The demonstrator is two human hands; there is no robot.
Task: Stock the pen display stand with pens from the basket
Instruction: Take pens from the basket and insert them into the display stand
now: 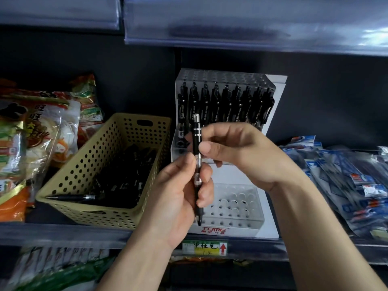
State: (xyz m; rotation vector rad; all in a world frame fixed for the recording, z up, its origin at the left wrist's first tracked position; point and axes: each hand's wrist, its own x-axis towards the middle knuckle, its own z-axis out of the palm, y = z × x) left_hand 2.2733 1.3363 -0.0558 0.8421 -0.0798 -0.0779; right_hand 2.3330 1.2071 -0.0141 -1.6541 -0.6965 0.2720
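A black pen (197,141) with silver rings stands upright in front of the clear tiered pen display stand (237,208). My left hand (178,198) grips its lower barrel and my right hand (237,150) pinches its middle between thumb and fingers. The stand's back tier holds a row of black pens (226,103); its front tier shows open holes. A tan perforated basket (88,171) to the left holds several black pens (128,177), one lying across its near rim.
Snack bags (35,131) are piled left of the basket. Blue packaged goods (346,181) lie right of the stand. A shelf with a clear price strip (231,22) hangs overhead. A price label (204,247) sits on the shelf edge below the stand.
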